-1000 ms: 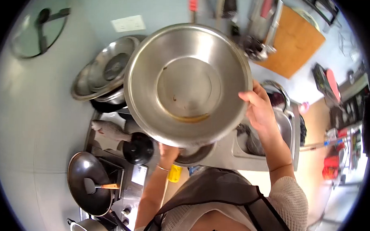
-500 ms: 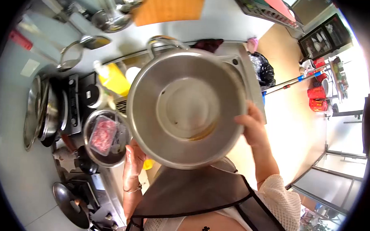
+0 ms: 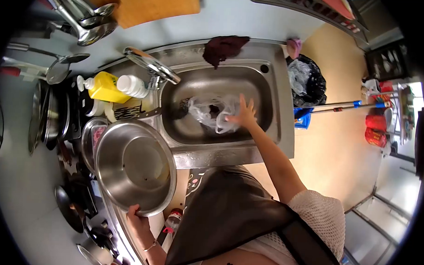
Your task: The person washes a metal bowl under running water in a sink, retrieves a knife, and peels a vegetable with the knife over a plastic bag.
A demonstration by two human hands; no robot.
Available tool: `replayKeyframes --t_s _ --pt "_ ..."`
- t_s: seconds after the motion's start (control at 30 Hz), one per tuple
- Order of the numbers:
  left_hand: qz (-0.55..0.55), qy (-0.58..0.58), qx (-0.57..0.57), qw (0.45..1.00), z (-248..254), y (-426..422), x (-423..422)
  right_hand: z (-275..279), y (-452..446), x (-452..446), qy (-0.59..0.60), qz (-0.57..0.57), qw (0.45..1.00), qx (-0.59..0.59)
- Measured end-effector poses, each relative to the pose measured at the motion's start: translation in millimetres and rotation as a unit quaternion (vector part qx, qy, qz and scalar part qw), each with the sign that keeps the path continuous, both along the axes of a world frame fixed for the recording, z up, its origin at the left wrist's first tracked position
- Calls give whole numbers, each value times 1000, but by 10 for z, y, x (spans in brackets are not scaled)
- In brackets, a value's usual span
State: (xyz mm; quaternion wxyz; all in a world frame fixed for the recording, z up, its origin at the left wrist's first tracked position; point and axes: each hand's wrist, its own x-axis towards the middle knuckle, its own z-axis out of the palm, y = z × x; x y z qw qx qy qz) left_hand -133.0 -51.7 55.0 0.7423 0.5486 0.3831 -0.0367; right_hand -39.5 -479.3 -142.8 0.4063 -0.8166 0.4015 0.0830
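Note:
My left hand (image 3: pixel 139 221) grips the near rim of a large stainless steel basin (image 3: pixel 113 169), tilted toward me on the left side. A few dark specks show on the basin's bottom. Over the sink (image 3: pixel 258 85), my right hand (image 3: pixel 244 114) has its fingers spread, and nothing is held in it. A crumpled clear plastic bag (image 3: pixel 201 112) lies in the sink right beside that hand; whether the fingertips touch it I cannot tell. Something dark shows through the bag. To its left sits a dark scrubber-like clump (image 3: pixel 179 109). Partly behind the basin is a bowl (image 3: pixel 86 140) with a pack of pinkish meat.
A faucet (image 3: pixel 153 65) reaches over the sink's left side. Near it stand a yellow pump bottle (image 3: pixel 106 87), a white bottle (image 3: pixel 133 86) and a knife (image 3: pixel 147 113). A dark red cloth (image 3: pixel 224 49) hangs at the back edge. A black-bagged bin (image 3: pixel 316 84) is at right.
The basin has moved from over the sink to the left and is now held by the left hand alone. My right hand has let go of it and reached into the sink area.

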Motion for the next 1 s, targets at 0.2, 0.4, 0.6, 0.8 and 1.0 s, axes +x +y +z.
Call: replayKeyframes --t_s 0.2,0.4,0.6,0.8,1.0 --pt "84 6 29 996 91 -106 -60 0 667 -39 31 305 952 -14" --pt "12 67 -50 996 -150 -753 307 -225 992 117 14 354 935 -3" --pt "-386 -52 2 921 -1384 -1740 840 853 690 -385 -73 649 755 63" --pt "-178 74 -150 970 -1855 -2730 1098 1398 980 817 -356 461 812 -34" --pt "-200 94 -179 959 -1845 -2675 1132 872 1681 1499 -234 530 813 54"
